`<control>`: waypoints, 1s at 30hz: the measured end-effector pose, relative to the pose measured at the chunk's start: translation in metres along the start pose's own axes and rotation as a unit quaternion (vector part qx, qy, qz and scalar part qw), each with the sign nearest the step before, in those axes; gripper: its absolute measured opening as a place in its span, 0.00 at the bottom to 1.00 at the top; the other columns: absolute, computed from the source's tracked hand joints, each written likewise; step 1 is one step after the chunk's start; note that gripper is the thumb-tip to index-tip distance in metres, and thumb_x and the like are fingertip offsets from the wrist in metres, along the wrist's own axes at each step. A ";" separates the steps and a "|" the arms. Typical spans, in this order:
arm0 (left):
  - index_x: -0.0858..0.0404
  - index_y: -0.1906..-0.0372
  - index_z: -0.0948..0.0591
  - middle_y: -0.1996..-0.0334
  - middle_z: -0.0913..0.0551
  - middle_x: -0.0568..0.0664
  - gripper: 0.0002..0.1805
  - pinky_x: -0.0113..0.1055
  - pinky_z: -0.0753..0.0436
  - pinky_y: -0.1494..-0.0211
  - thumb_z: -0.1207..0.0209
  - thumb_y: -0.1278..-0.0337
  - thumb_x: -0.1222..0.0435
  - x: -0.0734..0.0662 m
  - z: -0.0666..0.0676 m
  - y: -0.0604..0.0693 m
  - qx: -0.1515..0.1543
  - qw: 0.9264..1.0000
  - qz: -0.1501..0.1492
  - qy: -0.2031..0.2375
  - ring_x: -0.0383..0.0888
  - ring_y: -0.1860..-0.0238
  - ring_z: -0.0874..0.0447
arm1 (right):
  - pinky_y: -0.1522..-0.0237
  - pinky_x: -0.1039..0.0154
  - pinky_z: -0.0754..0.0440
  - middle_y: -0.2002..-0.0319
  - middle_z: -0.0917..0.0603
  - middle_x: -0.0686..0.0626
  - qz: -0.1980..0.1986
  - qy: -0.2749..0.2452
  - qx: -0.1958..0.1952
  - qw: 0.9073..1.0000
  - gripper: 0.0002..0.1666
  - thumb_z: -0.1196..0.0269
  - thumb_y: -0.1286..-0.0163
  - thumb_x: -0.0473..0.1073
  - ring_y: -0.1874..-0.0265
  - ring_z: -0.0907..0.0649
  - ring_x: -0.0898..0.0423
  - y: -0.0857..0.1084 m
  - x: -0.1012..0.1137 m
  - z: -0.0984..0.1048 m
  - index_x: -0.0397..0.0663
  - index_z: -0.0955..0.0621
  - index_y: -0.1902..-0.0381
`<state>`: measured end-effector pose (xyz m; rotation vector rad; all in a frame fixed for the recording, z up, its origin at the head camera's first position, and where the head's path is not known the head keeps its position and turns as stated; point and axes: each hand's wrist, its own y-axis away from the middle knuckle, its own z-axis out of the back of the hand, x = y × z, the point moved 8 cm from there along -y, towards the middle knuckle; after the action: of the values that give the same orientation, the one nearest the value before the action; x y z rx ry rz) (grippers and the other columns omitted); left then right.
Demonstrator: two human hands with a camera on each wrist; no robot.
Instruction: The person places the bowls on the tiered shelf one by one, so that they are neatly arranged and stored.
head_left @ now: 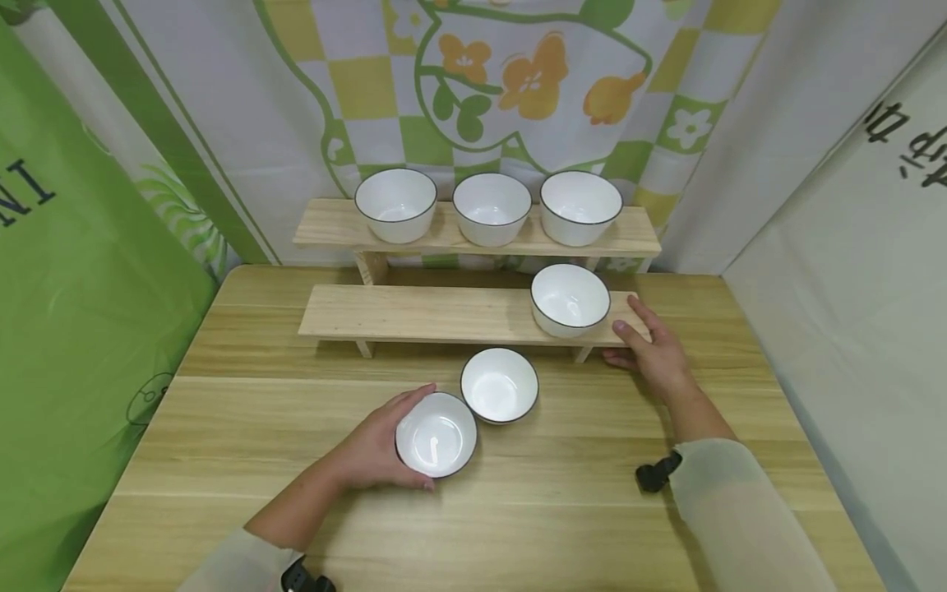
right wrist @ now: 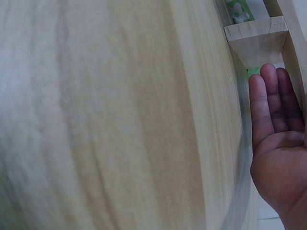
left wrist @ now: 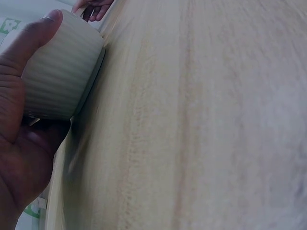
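A white bowl (head_left: 436, 440) with a thin dark rim stands on the table, and my left hand (head_left: 386, 444) grips it around its left side. The left wrist view shows its ribbed outer wall (left wrist: 62, 72) beside the thumb. Just behind it to the right is a second white bowl (head_left: 500, 385), close to or touching it. My right hand (head_left: 658, 358) holds the right end of a wooden two-tier shelf (head_left: 414, 315), thumb on the lower board. In the right wrist view, several fingers (right wrist: 271, 103) extend below that board. Another white bowl (head_left: 570, 298) sits on this lower board, near the thumb.
Along the upper board (head_left: 318, 222) stand three more white bowls, left (head_left: 395, 205), middle (head_left: 491, 210) and right (head_left: 580, 207). The shelf stands at the back of the wooden table (head_left: 555, 526). A patterned curtain (head_left: 362, 90) hangs behind it.
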<state>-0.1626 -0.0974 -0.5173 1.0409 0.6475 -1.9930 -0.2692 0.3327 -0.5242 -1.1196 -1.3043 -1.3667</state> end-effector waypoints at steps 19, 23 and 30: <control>0.58 0.21 0.35 0.28 0.28 0.53 0.70 0.59 0.30 0.29 0.11 0.80 0.49 -0.013 0.035 -0.004 -0.050 0.999 -0.016 -0.012 0.54 0.29 0.29 | 0.56 0.56 0.12 0.15 0.61 0.45 -0.003 -0.008 -0.005 1.000 0.49 0.33 0.26 0.52 0.57 0.12 0.62 -0.002 0.000 0.001 0.69 0.45 0.16; 0.54 0.20 0.35 0.28 0.28 0.54 0.70 0.59 0.29 0.31 0.11 0.80 0.50 -0.015 0.043 -0.008 -0.064 0.998 -0.005 -0.012 0.55 0.31 0.27 | 0.56 0.57 0.12 0.15 0.61 0.45 0.000 -0.004 -0.005 1.000 0.48 0.33 0.25 0.53 0.57 0.13 0.63 -0.002 0.000 0.001 0.68 0.45 0.16; 0.51 0.20 0.35 0.27 0.28 0.54 0.71 0.59 0.29 0.31 0.11 0.81 0.50 -0.022 0.055 -0.020 -0.085 0.996 0.009 -0.014 0.56 0.31 0.27 | 0.56 0.57 0.12 0.15 0.61 0.47 0.005 -0.005 -0.005 1.000 0.48 0.33 0.26 0.53 0.56 0.12 0.63 -0.002 0.000 0.001 0.68 0.44 0.16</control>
<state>-0.1957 -0.1163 -0.4679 0.9120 0.7760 -1.8977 -0.2709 0.3341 -0.5241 -1.1394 -1.2990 -1.3635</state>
